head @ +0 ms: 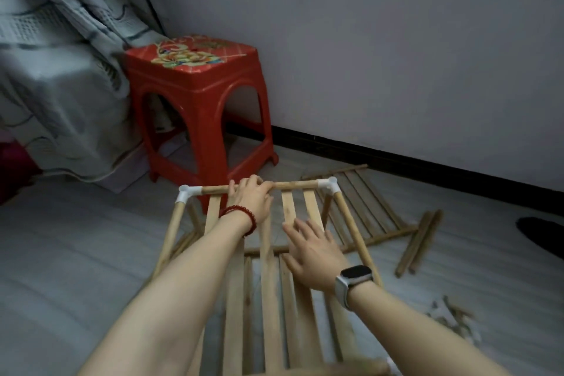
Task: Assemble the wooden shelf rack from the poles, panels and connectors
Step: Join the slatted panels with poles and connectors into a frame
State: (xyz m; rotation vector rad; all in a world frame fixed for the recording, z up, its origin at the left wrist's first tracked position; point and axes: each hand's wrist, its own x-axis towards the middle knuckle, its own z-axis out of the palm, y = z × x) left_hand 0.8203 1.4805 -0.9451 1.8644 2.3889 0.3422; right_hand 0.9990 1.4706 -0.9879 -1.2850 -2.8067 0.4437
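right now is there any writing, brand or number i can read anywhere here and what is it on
No readable text in this view.
Red stool: its top carries a flower print with a reddish patch that is too blurred to tell if it is writing.
Watch on the right wrist: screen dark.
White connectors: no marking seen.

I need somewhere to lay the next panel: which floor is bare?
Bare grey floor lies left of the wooden rack frame, before the red plastic stool. Right is crowded: a slatted wooden panel, two loose wooden poles, scattered small parts.
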